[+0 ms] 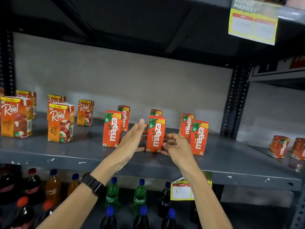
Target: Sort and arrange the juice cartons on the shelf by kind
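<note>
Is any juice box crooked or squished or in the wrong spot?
Nothing looks spilled or squished. Real cartons stand left, Maaza cartons right, all upright. Both hands frame the middle Maaza. Two more Maaza sit apart on the next shelf, too blurred to judge.

Grey shelf [69,151] as landmark. Middle front Maaza carton [155,134] upright near shelf's front edge. Left hand [132,138] flat, fingers extended, against carton's left side; right hand [177,147] curled at its right side, fingertips touching. Real apple cartons [60,123] stand toward shelf's left end. Soda bottles [140,195] below shelf.
</note>
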{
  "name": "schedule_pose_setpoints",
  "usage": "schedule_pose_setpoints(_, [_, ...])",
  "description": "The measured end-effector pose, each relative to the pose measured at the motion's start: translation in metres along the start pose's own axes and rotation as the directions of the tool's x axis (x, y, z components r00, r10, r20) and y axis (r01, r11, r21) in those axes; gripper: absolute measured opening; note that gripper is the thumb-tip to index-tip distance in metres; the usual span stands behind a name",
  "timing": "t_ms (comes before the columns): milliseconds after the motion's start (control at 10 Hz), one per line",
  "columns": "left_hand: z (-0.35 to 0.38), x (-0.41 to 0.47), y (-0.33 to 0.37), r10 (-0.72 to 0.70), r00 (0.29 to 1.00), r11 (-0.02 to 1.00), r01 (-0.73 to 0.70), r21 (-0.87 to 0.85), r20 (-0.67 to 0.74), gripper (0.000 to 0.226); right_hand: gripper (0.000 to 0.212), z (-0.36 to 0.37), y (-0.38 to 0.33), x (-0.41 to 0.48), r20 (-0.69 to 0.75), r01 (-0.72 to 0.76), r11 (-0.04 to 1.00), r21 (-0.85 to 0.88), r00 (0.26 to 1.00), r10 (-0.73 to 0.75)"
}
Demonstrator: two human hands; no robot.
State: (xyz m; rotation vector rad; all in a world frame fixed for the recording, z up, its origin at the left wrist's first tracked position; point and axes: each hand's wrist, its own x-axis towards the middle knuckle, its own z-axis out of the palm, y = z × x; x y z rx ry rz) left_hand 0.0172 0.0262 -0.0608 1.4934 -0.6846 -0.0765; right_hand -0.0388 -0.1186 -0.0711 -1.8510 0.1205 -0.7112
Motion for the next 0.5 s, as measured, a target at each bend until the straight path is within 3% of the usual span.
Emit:
schedule_pose_setpoints(100, [-0.002, 0.000, -0.002, -0.018, 1.000, 1.000, 0.017, 0.007, 0.013, 0.077, 0.018, 0.001, 0.001, -0.001, -0.010, 0.022, 1.000, -0.012, 1.000, -0.022])
schedule_pose_setpoints(200, [0.000, -0.004, -0.004, 0.040, 0.999, 0.997, -0.040, 0.061, 0.008, 0.053, 0.018, 0.002, -0.001, -0.003, -0.044, 0.041, 0.998, -0.050, 0.998, -0.043])
schedule_pose_setpoints(300, [0.001, -0.012, -0.001, 0.248, 0.955, 0.961, -0.221, 0.165, -0.166, 0.036, 0.023, 0.002, -0.006, -0.010, -0.154, 0.092, 0.992, -0.092, 0.983, -0.105])
schedule_pose_setpoints(500, [-0.024, -0.027, 0.032, 0.566, 0.791, 0.821, -0.518, 0.240, -0.232, 0.022, 0.031, 0.001, -0.038, -0.036, -0.400, 0.331, 0.937, -0.110, 0.848, -0.347])
